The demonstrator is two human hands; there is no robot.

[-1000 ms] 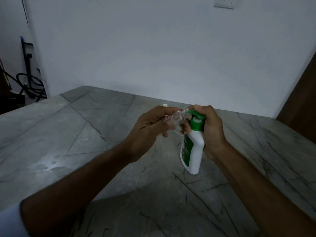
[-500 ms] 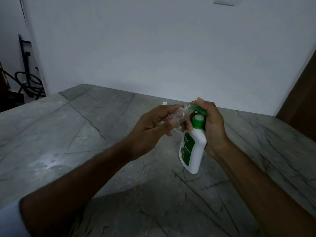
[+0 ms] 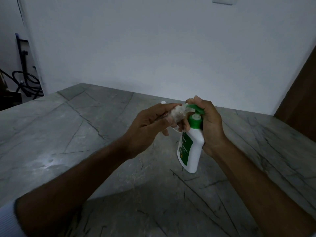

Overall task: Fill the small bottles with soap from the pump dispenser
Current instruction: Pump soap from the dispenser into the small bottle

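Small bottle held sideways to the pump spout above a grey stone counter point(image 3: 71, 134).

The left hand point(image 3: 150, 127) curls round a clear small bottle point(image 3: 177, 113), its long axis near level and its mouth pointing right, touching the green spout of the dispenser point(image 3: 189, 147). The right hand point(image 3: 210, 127) wraps the dispenser's neck, fingers over the pump head, the white body tilted and seemingly lifted off the counter. A press looks due next; any slip of mouth from spout could spill soap.

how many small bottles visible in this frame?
1 for sure: a clear small bottle in the left hand, held to the pump dispenser spout. A white bit behind that hand may be another, mostly hidden.
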